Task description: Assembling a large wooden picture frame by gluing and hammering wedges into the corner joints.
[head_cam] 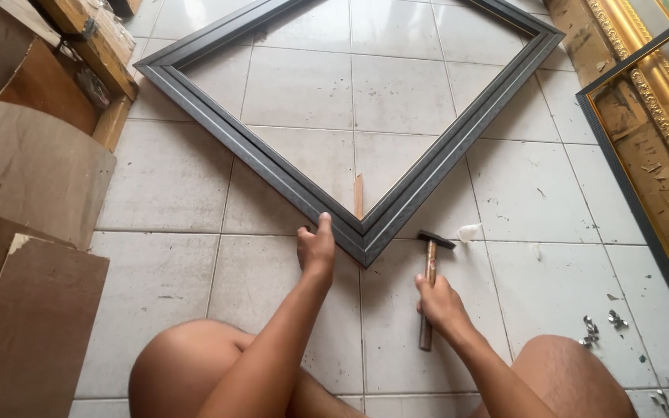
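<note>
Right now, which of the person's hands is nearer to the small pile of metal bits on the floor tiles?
The right. The right hand grips the hammer, with the metal bits off to its right. The left hand rests on the dark frame's corner, farther away.

Dark grey frame (pixel 288 182) with a thin pale stripe, hammer (pixel 430 282) has a black head and brown handle, floor (pixel 180 201) is off-white tile.
</note>
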